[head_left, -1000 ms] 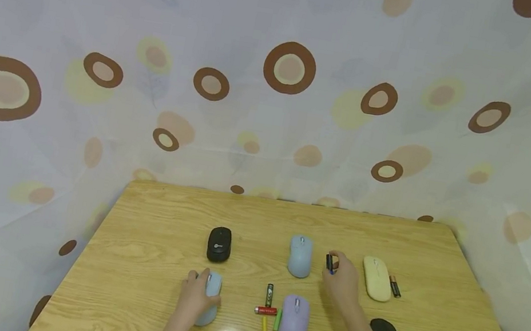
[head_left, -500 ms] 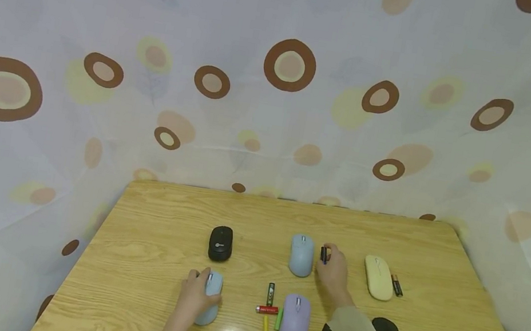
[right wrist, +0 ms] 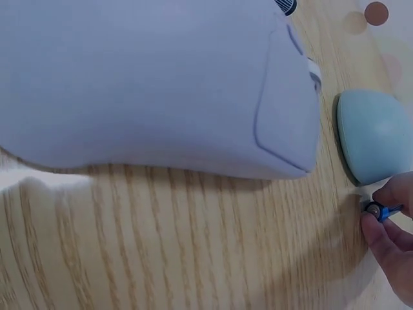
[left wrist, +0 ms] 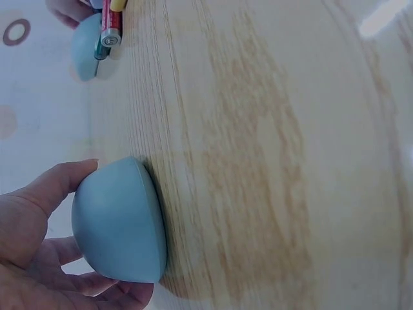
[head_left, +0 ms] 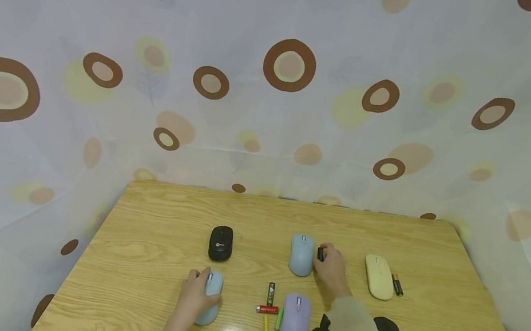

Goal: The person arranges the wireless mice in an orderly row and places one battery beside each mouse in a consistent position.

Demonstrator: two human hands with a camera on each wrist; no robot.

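Battery (right wrist: 374, 210) in right hand (head_left: 330, 269), beside blue mouse (head_left: 301, 256), far table edge (head_left: 372, 214) well apart

The table (head_left: 158, 218) looks glossy wood, the mice (left wrist: 119, 223) plastic.

Pale spotted backdrop (head_left: 247, 18), wooden tabletop (head_left: 162, 224)
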